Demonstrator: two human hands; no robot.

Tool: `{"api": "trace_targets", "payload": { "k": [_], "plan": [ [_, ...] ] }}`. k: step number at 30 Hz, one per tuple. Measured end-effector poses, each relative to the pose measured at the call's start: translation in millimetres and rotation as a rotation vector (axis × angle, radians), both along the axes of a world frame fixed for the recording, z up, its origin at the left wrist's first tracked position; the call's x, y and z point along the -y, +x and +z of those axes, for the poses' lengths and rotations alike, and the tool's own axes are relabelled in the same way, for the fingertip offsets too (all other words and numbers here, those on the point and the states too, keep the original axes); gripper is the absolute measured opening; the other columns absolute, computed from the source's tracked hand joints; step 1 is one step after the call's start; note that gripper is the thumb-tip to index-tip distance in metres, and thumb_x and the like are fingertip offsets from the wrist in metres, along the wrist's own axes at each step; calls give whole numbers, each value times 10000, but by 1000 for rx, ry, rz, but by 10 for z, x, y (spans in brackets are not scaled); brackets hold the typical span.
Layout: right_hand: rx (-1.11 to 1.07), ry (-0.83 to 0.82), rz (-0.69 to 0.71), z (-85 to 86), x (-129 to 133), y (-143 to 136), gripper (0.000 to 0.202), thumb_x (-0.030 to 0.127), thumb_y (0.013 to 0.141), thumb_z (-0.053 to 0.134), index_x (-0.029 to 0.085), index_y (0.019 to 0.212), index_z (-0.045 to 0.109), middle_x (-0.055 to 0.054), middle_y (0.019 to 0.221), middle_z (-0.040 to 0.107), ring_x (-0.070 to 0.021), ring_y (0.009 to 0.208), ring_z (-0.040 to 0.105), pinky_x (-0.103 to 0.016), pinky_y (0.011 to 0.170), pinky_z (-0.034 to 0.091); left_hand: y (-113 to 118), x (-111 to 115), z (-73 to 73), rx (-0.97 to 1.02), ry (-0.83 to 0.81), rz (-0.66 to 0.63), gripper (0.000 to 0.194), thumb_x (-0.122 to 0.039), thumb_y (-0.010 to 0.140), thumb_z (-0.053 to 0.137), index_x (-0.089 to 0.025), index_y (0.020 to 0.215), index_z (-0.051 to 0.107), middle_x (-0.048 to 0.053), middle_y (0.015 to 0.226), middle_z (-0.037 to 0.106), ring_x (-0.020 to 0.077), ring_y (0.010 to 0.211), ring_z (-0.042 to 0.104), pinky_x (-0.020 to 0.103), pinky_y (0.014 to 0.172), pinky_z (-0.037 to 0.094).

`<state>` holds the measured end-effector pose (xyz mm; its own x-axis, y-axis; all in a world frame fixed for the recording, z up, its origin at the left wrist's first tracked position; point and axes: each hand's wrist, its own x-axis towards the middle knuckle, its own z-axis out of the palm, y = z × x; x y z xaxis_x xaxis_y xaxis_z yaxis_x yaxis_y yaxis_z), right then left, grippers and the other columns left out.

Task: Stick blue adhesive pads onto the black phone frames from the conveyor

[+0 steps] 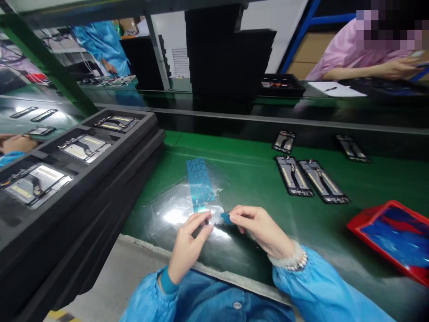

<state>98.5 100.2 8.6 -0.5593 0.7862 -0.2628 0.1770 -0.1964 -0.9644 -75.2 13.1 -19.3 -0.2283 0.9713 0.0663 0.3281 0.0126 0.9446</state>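
Observation:
My right hand (256, 226) pinches a small blue piece of film (225, 218) between thumb and forefinger. Close beside it, my left hand (191, 239) has its thumb and forefinger closed around something small and dark that I cannot make out. Just beyond the fingertips lies a sheet of blue stickers (201, 181) marked off in small rectangles. Shiny clear plastic film (167, 210) spreads under and around the sheet on the green tabletop (248, 170).
Black foam trays (134, 147) stacked at left hold phone screen assemblies (85, 147). More phone screen assemblies (293, 176) lie at right, near a red bin (355, 223) with blue film scraps (398, 235). Across the bench, a person in pink (348, 51) works; another person's hand (20, 143) shows at far left.

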Motion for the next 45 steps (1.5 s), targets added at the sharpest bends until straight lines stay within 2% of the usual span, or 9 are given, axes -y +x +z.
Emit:
{"api": "trace_targets", "payload": {
  "k": [6, 15, 22, 25, 28, 32, 38, 41, 45],
  "plan": [
    [-271, -439, -163, -165, 259, 71, 333, 433, 589, 763, 126, 665, 658, 30, 541, 492, -62, 509, 403, -199, 477, 292, 392, -68, 14, 428, -69, 51, 193, -307, 785, 604, -174, 835, 734, 19, 702, 635, 111, 579, 552, 228, 570, 458],
    [-274, -258, -221, -117, 464, 216, 295, 439, 682, 690, 145, 673, 675, 28, 536, 507, -69, 502, 397, -215, 513, 314, 533, -144, 2, 459, -123, 40, 233, -357, 761, 637, -157, 644, 659, -41, 536, 503, 78, 522, 439, 186, 514, 363],
    [377, 633, -531, -101, -212, 639, 343, 430, 868, 445, 198, 1004, 657, -101, 1008, 637, -240, 965, 533, -349, 830, 395, 513, -252, -51, 427, -138, 5, 530, -502, 793, 560, -205, 1232, 533, 44, 906, 635, 77, 501, 451, 225, 491, 404],
    [906, 714, -687, -185, -671, 903, 672, 423, 809, 549, 106, 1365, 347, -214, 1240, 497, -349, 1122, 420, -436, 882, 329, 494, -267, -25, 428, -197, -25, 549, -506, 784, 566, -195, 1235, 529, 72, 967, 645, 85, 527, 500, 238, 525, 447],
    [1215, 685, -680, -309, -866, 992, 842, 394, 769, 595, -13, 1394, 204, -289, 1142, 517, -379, 1029, 474, -449, 821, 345, 519, -272, 4, 416, -254, -61, 492, -472, 708, 664, -178, 1101, 622, 80, 967, 666, 103, 573, 546, 243, 551, 473],
    [1167, 697, -593, -390, -561, 867, 869, 345, 709, 618, 13, 1397, 204, -213, 1017, 563, -335, 946, 514, -424, 807, 375, 603, -302, -9, 539, -314, -56, 517, -441, 715, 676, -169, 1146, 583, 126, 1134, 633, 153, 769, 634, 265, 675, 514],
    [563, 714, -430, -258, 567, 591, 903, 286, 719, 594, 183, 1444, 66, -131, 1205, 460, -261, 1106, 477, -382, 897, 429, 726, -391, -9, 821, -257, 25, 543, -394, 832, 568, -207, 1309, 387, 133, 1332, 510, 230, 1134, 565, 363, 947, 454],
    [416, 676, -315, -176, 867, 651, 762, 322, 721, 649, 220, 1388, 295, -129, 1232, 454, -268, 1118, 478, -377, 895, 438, 722, -388, 22, 699, -98, 36, 451, -327, 833, 567, -205, 1255, 461, 89, 1298, 553, 223, 1225, 485, 350, 1030, 376],
    [277, 542, -479, -108, 734, 759, 173, 372, 803, 569, 229, 803, 665, -95, 1066, 556, -250, 1033, 519, -397, 908, 403, 735, -250, 54, 579, -138, -57, 498, -293, 814, 583, -186, 1287, 473, 81, 1329, 533, 217, 1269, 435, 335, 1080, 311]
  ]
}}
